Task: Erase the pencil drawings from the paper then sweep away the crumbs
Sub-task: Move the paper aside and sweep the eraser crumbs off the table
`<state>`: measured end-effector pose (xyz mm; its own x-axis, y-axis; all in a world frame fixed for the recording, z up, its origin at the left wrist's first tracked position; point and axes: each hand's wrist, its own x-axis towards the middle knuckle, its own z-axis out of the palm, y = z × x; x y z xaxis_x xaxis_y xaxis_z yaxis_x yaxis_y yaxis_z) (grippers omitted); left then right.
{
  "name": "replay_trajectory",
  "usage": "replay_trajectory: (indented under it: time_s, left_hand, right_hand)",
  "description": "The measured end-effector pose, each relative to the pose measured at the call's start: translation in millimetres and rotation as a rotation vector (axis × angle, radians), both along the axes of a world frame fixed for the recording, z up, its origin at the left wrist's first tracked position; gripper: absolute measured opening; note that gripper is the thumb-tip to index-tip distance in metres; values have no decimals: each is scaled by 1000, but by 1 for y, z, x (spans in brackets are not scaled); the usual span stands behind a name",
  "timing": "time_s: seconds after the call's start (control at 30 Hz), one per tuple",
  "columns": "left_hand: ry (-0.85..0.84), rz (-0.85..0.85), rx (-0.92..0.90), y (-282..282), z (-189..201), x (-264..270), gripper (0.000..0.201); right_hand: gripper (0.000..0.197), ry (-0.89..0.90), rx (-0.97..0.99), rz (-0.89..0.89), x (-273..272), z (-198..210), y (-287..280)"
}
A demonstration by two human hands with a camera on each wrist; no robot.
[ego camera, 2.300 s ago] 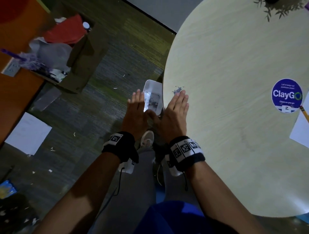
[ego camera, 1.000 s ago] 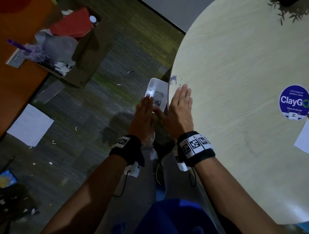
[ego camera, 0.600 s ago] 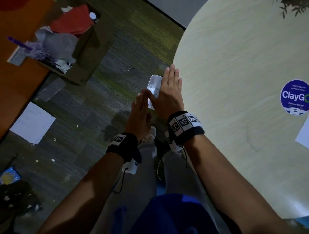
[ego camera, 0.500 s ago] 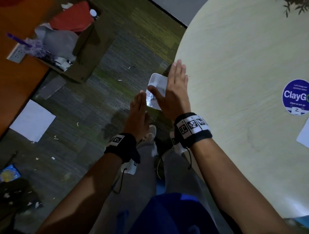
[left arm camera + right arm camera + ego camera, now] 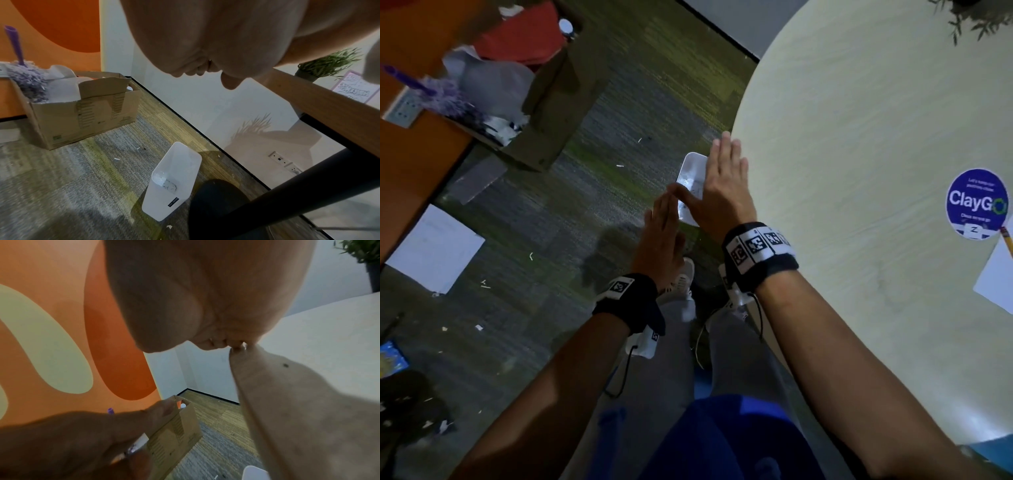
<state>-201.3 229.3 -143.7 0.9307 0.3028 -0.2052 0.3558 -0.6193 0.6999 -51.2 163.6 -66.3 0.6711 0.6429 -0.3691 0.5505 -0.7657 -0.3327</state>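
My right hand (image 5: 726,164) lies flat with straight fingers at the left rim of the round pale table (image 5: 859,171), partly over a white bin (image 5: 690,178) on the floor. My left hand (image 5: 664,219) hangs flat and empty just off the rim, above the bin. Dark crumbs (image 5: 170,186) lie inside the bin (image 5: 174,178). I see no crumbs on the tabletop near my hands. A white paper (image 5: 996,284) and a pencil (image 5: 1007,241) sit at the table's right edge. In the right wrist view my palm (image 5: 205,296) meets the table rim (image 5: 287,402).
A cardboard box (image 5: 541,113) with a purple duster (image 5: 438,92) and red cloth stands on the carpet to the left. A white sheet (image 5: 434,250) lies on the floor. A blue ClayGo sticker (image 5: 977,202) is on the table. A dark table leg (image 5: 287,203) slants beside the bin.
A small crumb pile lay on the table ahead of my right hand. That hand slid forward and left to the rim, and the pile is gone from the tabletop. My left hand stayed beside the bin.
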Motion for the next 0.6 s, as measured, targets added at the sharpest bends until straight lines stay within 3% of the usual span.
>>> replay_trajectory:
  time_s: [0.13, 0.23, 0.3, 0.5, 0.6]
  left_hand:
    - [-50, 8, 8, -2, 3, 2, 62]
    - [-51, 43, -21, -1, 4, 0, 61]
    - [-37, 72, -40, -2, 5, -4, 60]
    - [-3, 55, -50, -4, 3, -8, 65]
    - [20, 87, -64, -4, 2, -8, 67]
  right_hand:
    - [116, -32, 69, -103, 0, 14, -8]
    - [118, -44, -24, -335, -5, 14, -36]
    - [123, 10, -74, -392, -10, 10, -43]
    - [112, -9, 1, -104, -12, -6, -2]
    - [118, -3, 72, -8, -3, -1, 15]
